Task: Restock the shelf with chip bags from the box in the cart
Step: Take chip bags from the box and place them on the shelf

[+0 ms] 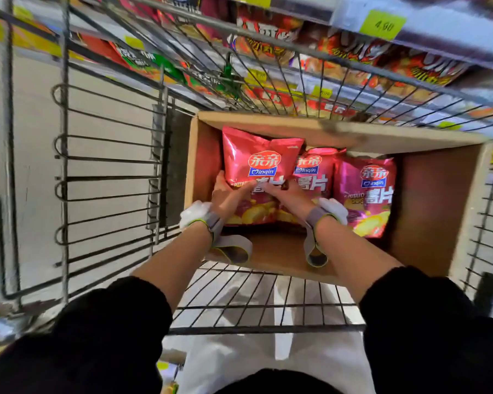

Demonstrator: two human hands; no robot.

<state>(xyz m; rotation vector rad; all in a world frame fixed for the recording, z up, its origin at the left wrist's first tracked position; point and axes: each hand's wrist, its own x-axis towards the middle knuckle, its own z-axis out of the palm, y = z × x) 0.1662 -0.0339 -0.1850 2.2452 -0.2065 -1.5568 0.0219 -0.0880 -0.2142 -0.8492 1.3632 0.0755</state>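
Note:
An open cardboard box (427, 211) sits inside a wire cart (108, 177). Three pink-red chip bags stand in it. The leftmost chip bag (256, 163) is in front, with my left hand (228, 194) gripping its left edge and lower face. My right hand (291, 194) presses on the same bag's lower right, fingers also over the middle chip bag (316, 172). The right chip bag (367, 194) stands untouched. Both wrists wear grey straps with white pads.
Shelves (353, 69) stocked with red and orange snack bags and yellow price tags (382, 24) run beyond the cart's far wire wall. The cart's folding wire seat panel (262, 300) lies between my arms. Pale floor shows at the left.

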